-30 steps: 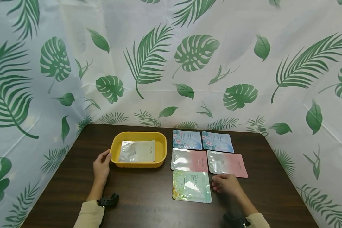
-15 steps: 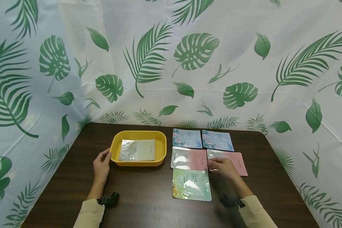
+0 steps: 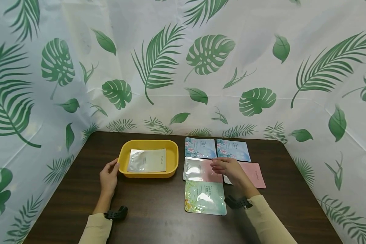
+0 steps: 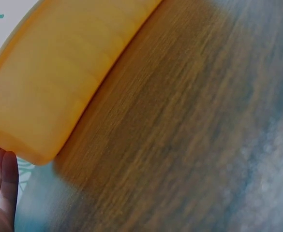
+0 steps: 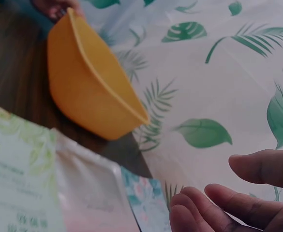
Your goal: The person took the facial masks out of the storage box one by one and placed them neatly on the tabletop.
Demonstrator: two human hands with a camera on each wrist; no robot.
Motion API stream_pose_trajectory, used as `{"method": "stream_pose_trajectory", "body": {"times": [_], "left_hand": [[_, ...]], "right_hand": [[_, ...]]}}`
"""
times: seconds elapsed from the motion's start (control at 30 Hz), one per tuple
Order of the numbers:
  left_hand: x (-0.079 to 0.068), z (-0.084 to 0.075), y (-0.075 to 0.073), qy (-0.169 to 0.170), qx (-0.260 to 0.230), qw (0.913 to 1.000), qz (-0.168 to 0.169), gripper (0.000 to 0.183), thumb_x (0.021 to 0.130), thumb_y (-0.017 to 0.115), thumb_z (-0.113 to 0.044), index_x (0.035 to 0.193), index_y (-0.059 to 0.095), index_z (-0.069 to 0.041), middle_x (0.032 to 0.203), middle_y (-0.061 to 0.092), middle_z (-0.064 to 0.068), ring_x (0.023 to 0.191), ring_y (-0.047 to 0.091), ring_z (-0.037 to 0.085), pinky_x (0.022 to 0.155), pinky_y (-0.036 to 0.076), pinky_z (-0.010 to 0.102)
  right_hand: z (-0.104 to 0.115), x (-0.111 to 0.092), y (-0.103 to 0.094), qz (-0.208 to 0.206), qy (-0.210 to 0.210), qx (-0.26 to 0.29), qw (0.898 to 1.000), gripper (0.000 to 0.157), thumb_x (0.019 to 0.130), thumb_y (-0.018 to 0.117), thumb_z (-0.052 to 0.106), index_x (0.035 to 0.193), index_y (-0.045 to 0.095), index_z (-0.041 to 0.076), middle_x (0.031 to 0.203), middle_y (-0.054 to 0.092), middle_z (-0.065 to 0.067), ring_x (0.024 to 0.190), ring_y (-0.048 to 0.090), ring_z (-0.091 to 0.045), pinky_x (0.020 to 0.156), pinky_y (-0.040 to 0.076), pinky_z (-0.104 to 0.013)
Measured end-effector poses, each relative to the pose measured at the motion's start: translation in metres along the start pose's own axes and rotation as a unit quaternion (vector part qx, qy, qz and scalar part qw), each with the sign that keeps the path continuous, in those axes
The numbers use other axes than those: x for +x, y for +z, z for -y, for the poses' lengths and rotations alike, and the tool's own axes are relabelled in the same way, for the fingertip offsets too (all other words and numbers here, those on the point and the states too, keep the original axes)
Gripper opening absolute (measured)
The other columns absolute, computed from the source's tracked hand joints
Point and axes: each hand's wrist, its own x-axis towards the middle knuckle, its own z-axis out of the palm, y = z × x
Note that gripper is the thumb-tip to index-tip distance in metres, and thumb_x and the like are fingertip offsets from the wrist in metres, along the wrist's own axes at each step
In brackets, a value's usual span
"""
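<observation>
My left hand point(image 3: 109, 178) holds the left rim of a yellow plastic tray point(image 3: 174, 159), its fingers point(image 4: 8, 181) against the outer wall. Inside the tray lies a silver and pale-cream sheet mask packet point(image 3: 147, 161). Over the two silver-pink mask packets, my right hand point(image 3: 230, 171) hovers with nothing in its fingers, thumb and fingers apart in the right wrist view. It partly covers the right pink packet point(image 3: 254, 173) and the edge of the left pink packet point(image 3: 198, 169).
Two blue floral mask packets point(image 3: 200, 148) lie side by side behind the pink ones. Nearest the front is a green floral packet point(image 3: 205, 198). The dark wooden table point(image 3: 158, 210) meets a white leaf-print cloth point(image 3: 158, 115) at its back edge.
My right hand has moved up and left, from beside the green packet across the right pink packet toward the blue packets. The left hand and tray stay put.
</observation>
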Motion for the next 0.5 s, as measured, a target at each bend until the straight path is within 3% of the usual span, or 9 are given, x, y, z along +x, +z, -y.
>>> {"method": "stream_pose_trajectory", "body": {"times": [0.5], "left_hand": [[0.001,0.0,0.0,-0.008,0.006,0.9999,0.001,0.042,0.1,0.054,-0.031,0.13,0.058,-0.001,0.133,0.059,0.014,0.094,0.051,-0.008,0.076,0.045,0.002]], "right_hand": [[0.034,0.022,0.024,0.051,-0.048,0.039,0.997,0.048,0.099,0.058,0.023,0.134,0.05,-0.009,0.118,0.066,-0.022,0.09,0.069,-0.014,0.088,0.057,-0.034]]}}
